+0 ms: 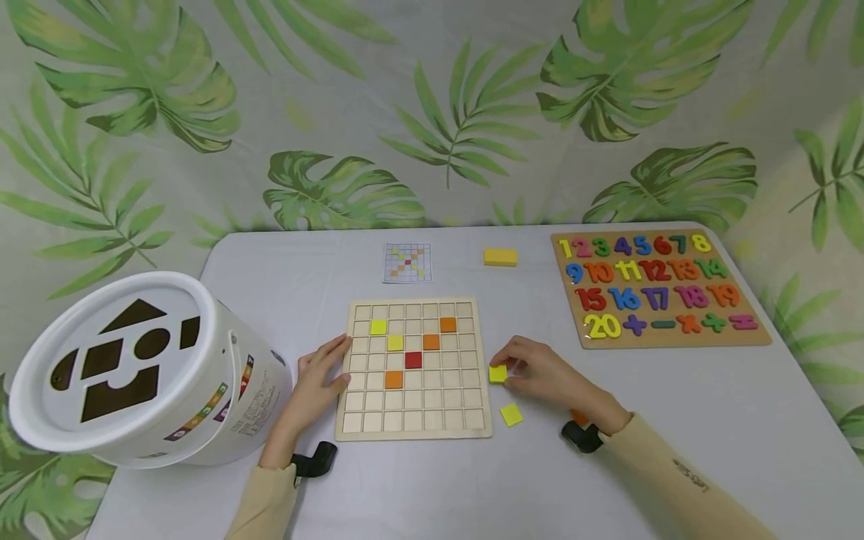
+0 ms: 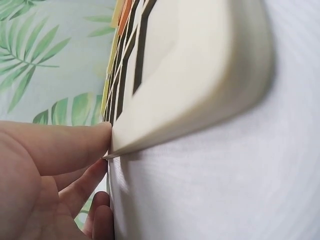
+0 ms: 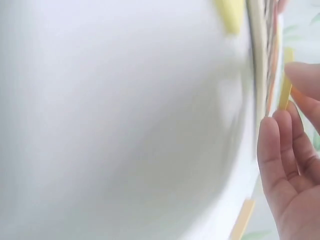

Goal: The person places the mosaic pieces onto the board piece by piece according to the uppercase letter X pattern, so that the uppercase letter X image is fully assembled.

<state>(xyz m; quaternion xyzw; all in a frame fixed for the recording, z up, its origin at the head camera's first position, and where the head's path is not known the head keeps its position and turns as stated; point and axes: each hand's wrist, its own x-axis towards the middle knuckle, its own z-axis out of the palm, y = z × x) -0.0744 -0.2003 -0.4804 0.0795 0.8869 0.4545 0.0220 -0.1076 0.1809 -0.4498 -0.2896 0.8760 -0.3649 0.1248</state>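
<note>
A wooden grid board [image 1: 413, 421] lies flat in the middle of the table. In its cells sit a red tile [image 1: 413, 360], two yellow tiles and several orange ones. My left hand [image 1: 316, 382] steadies the board's left edge; the left wrist view shows the thumb tip touching that rim. Just off the right edge, my right hand [image 1: 540, 373] pinches a yellow square tile [image 1: 498, 373] between thumb and fingers. The right wrist view shows the held tile [image 3: 286, 85] edge-on. A loose yellow tile [image 1: 511, 415] lies below that hand, and an orange tile [image 1: 578, 416] is partly hidden under the wrist.
Behind the board lie a small printed pattern card [image 1: 408, 263] and a yellow block [image 1: 500, 257]. A number puzzle board [image 1: 675, 337] occupies the back right. At left stands a big white bucket [image 1: 263, 405] with shaped holes in its lid.
</note>
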